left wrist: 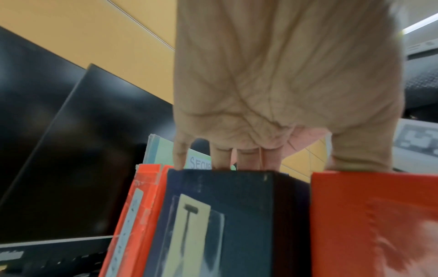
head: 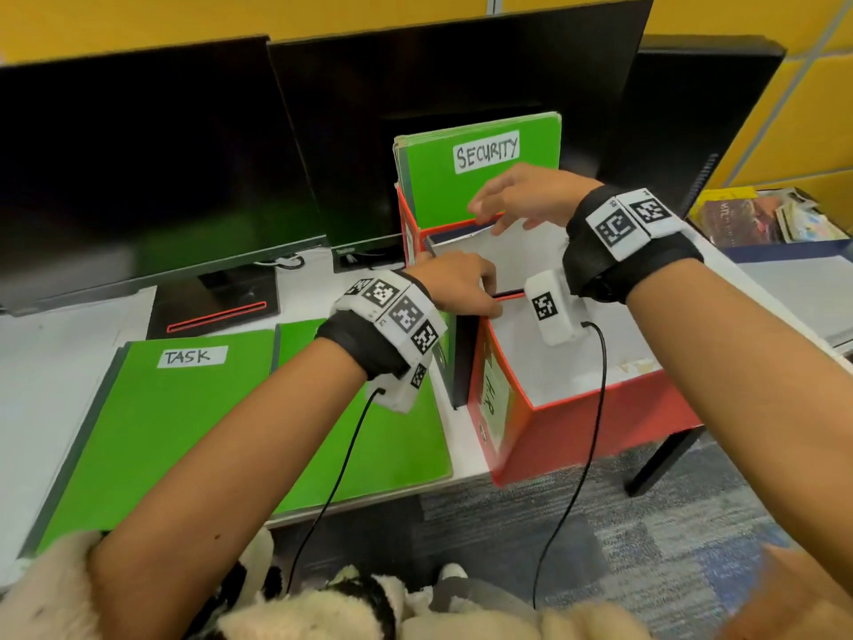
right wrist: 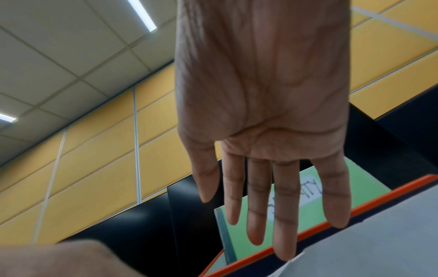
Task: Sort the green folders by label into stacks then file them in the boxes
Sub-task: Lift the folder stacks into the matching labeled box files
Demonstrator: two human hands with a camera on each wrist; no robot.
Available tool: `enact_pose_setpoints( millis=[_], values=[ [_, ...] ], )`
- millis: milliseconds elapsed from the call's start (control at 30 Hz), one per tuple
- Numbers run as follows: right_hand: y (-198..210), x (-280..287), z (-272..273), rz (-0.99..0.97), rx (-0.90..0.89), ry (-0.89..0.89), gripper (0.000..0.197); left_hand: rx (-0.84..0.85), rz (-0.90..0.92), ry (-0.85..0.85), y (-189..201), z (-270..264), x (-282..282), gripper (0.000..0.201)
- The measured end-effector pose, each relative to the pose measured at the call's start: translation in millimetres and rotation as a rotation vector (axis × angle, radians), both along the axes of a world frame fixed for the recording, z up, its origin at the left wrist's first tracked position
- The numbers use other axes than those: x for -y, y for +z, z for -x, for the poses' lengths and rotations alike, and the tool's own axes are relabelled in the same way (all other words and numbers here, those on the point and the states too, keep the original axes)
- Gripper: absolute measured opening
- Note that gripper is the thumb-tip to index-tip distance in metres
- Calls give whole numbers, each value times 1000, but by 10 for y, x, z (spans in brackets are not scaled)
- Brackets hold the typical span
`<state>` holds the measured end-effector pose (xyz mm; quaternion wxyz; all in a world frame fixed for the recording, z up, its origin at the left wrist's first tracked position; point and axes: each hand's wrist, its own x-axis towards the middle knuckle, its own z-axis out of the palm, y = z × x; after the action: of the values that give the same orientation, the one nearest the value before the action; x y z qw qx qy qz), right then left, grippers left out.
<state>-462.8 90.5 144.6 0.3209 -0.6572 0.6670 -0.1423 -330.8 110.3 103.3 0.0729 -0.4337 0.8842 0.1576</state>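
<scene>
Three boxes stand in a row at the desk's right end. The far red box (head: 408, 224) holds upright green folders labelled SECURITY (head: 461, 187). My left hand (head: 461, 284) grips the rim of the middle dark blue box (left wrist: 237, 215), fingers curled over its edge, thumb on the near red box (head: 600, 422). My right hand (head: 512, 200) is open above the blue box, its straight fingers (right wrist: 282, 234) touching that box's far rim beside the SECURITY folders (right wrist: 308, 206). A green stack labelled TASK (head: 184, 408) lies flat at the left, with a second green stack (head: 383, 445) beside it under my left forearm.
Three dark monitors (head: 161, 168) stand along the back of the white desk (head: 55, 362). A blue tray of books (head: 761, 224) sits at the far right. The near red box overhangs the desk's front edge above grey carpet (head: 646, 524).
</scene>
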Motion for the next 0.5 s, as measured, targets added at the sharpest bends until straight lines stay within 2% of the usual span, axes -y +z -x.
enact_pose_setpoints(
  millis=[200, 300, 500],
  values=[
    [-14, 0, -207, 22, -36, 58, 27, -123, 50, 15, -99, -167, -73, 29],
    [47, -10, -326, 67, -38, 95, 29, -250, 81, 41, -118, -275, -65, 31],
    [305, -29, -642, 159, 47, 218, 24, -486, 87, 235, -9, -567, -40, 25]
  ],
)
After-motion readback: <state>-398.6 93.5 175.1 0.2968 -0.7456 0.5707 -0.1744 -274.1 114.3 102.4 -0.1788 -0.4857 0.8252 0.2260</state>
